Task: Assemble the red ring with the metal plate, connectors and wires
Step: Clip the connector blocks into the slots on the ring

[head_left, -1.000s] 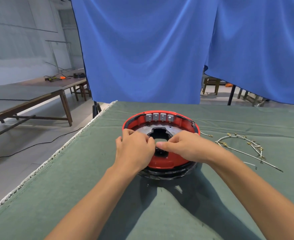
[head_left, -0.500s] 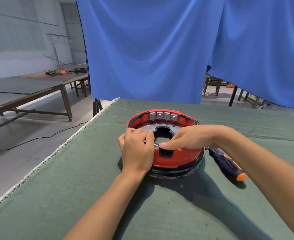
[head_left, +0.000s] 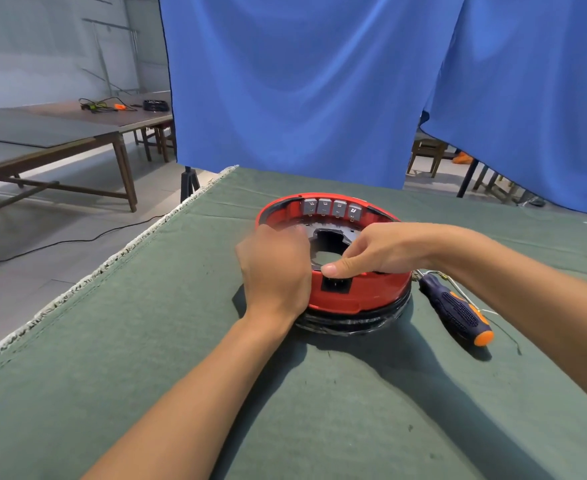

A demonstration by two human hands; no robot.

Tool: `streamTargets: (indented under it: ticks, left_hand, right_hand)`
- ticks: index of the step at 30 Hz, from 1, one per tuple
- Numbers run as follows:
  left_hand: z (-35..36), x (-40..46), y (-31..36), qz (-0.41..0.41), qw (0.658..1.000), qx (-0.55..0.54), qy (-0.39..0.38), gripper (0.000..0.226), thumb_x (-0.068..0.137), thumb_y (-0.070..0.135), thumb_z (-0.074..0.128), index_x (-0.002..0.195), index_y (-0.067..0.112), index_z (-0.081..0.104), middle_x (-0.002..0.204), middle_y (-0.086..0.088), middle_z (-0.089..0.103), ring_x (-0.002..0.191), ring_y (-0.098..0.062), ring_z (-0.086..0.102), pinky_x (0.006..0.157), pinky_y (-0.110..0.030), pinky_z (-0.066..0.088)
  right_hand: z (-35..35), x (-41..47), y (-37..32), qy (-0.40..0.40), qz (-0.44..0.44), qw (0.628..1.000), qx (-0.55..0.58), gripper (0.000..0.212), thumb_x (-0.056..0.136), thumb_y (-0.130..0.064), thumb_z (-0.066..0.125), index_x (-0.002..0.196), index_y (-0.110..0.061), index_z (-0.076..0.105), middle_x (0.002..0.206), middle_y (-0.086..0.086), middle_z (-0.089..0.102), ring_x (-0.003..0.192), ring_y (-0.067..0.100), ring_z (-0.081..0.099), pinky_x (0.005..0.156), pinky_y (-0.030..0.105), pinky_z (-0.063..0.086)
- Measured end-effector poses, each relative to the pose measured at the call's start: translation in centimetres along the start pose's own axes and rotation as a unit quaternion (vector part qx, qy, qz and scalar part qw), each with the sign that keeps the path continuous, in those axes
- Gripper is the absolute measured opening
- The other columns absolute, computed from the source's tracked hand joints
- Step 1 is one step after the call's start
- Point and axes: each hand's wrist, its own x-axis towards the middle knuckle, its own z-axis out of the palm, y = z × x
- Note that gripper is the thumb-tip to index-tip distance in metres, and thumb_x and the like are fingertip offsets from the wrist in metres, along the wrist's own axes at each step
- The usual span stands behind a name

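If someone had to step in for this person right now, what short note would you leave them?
Left hand: blurred, on the red ring's left edge; grip unclear.
Right hand: fingers curled, thumb on the near rim; whether it pinches anything is hidden.
The metal plate lies inside the ring, four grey connectors along the far wall.
The screwdriver lies to the right, on thin wires.
Left: seating the plate, fitting wires.

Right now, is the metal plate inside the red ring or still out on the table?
Inside. The metal plate lies flat within the red ring, below the four grey connectors on its far wall.
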Motion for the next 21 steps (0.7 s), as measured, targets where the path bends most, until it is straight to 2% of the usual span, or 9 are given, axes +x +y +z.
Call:
streamTargets:
  ticks: [3, 6, 8, 11, 15, 17, 18, 20, 21]
  left_hand:
    - [-0.1, 0.0, 0.1, -0.001, 1.000, 0.001, -0.001, 0.045, 0.093, 0.029, 0.030, 0.048, 0.026, 0.027, 0.050, 0.011, 0.036, 0.076, -0.014, 0.044, 0.091, -0.039, 0.030]
    - [-0.1, -0.1, -0.1, 0.008, 1.000, 0.001, -0.001, 0.044, 0.092, 0.029, 0.032, 0.048, 0.027, 0.026, 0.050, 0.011, 0.035, 0.074, -0.013, 0.043, 0.090, -0.040, 0.030]
    - [-0.1, -0.1, -0.1, 0.010, 1.000, -0.003, 0.003, 0.044, 0.091, 0.029, 0.033, 0.048, 0.028, 0.025, 0.050, 0.012, 0.034, 0.074, -0.013, 0.043, 0.090, -0.039, 0.031]
    - [-0.1, -0.1, -0.1, -0.001, 1.000, -0.005, 0.005, 0.042, 0.091, 0.028, 0.032, 0.050, 0.027, 0.025, 0.052, 0.011, 0.034, 0.075, -0.013, 0.042, 0.090, -0.040, 0.031]
    - [-0.3, -0.1, -0.2, 0.010, 1.000, -0.019, 0.007, 0.041, 0.093, 0.029, 0.029, 0.054, 0.020, 0.037, 0.058, 0.006, 0.043, 0.074, -0.016, 0.044, 0.089, -0.042, 0.037]
    - [-0.5, -0.2, -0.2, 0.012, 0.999, -0.029, 0.011, 0.042, 0.094, 0.029, 0.031, 0.058, 0.014, 0.046, 0.062, 0.000, 0.049, 0.075, -0.022, 0.049, 0.084, -0.043, 0.041]
    - [-0.5, -0.2, -0.1, 0.013, 0.999, -0.031, 0.012, 0.042, 0.095, 0.027, 0.032, 0.060, 0.012, 0.047, 0.064, -0.002, 0.049, 0.076, -0.025, 0.050, 0.082, -0.044, 0.042]
    - [-0.6, -0.2, 0.0, 0.013, 1.000, -0.027, 0.009, 0.040, 0.099, 0.020, 0.038, 0.062, 0.009, 0.048, 0.067, -0.004, 0.049, 0.078, -0.028, 0.050, 0.080, -0.047, 0.042]
    - [-0.6, -0.2, 0.1, 0.015, 1.000, -0.021, 0.006, 0.039, 0.099, 0.017, 0.040, 0.062, 0.008, 0.050, 0.068, -0.005, 0.050, 0.079, -0.029, 0.051, 0.082, -0.049, 0.042]
  right_hand:
    - [0.0, -0.2, 0.4, 0.010, -0.020, 1.000, 0.009, 0.067, 0.055, -0.082, 0.048, 0.092, -0.032, 0.074, 0.064, -0.028, 0.059, 0.071, -0.003, 0.053, 0.072, 0.021, 0.040]
    - [-0.1, -0.6, 1.0, -0.009, -0.047, 0.998, 0.035, 0.053, 0.063, -0.077, 0.055, 0.080, -0.031, 0.075, 0.062, -0.021, 0.065, 0.063, -0.004, 0.056, 0.068, 0.021, 0.040]
    - [-0.1, -0.7, 1.0, 0.007, -0.046, 0.998, 0.046, 0.044, 0.060, -0.075, 0.059, 0.067, -0.033, 0.073, 0.054, -0.023, 0.060, 0.057, -0.006, 0.054, 0.063, 0.020, 0.037]
    - [0.1, -0.8, 0.8, 0.058, -0.023, 0.997, 0.048, 0.057, 0.051, -0.076, 0.061, 0.075, -0.027, 0.076, 0.060, -0.020, 0.062, 0.065, 0.000, 0.054, 0.063, 0.020, 0.040]
    - [2.8, -1.3, 1.8, 0.195, -0.068, 0.969, 0.139, 0.045, 0.068, -0.065, 0.069, 0.071, -0.020, 0.073, 0.048, -0.014, 0.050, 0.050, 0.001, 0.044, 0.054, 0.021, 0.034]
    - [4.2, -1.8, 2.9, 0.286, -0.111, 0.939, 0.157, 0.040, 0.082, -0.054, 0.062, 0.070, -0.017, 0.071, 0.057, -0.009, 0.057, 0.060, 0.009, 0.051, 0.063, 0.030, 0.039]
    - [4.6, -2.1, 3.6, 0.323, -0.117, 0.928, 0.143, 0.035, 0.086, -0.047, 0.060, 0.072, -0.018, 0.072, 0.064, -0.008, 0.062, 0.073, 0.012, 0.054, 0.073, 0.033, 0.041]
    - [5.0, -2.8, 5.0, 0.371, -0.110, 0.915, 0.114, 0.018, 0.087, -0.035, 0.063, 0.078, -0.026, 0.074, 0.082, -0.014, 0.067, 0.098, 0.008, 0.050, 0.095, 0.037, 0.038]
    - [5.1, -3.2, 5.6, 0.376, -0.113, 0.913, 0.108, 0.011, 0.086, -0.033, 0.065, 0.080, -0.030, 0.073, 0.088, -0.018, 0.067, 0.104, 0.006, 0.047, 0.100, 0.038, 0.034]
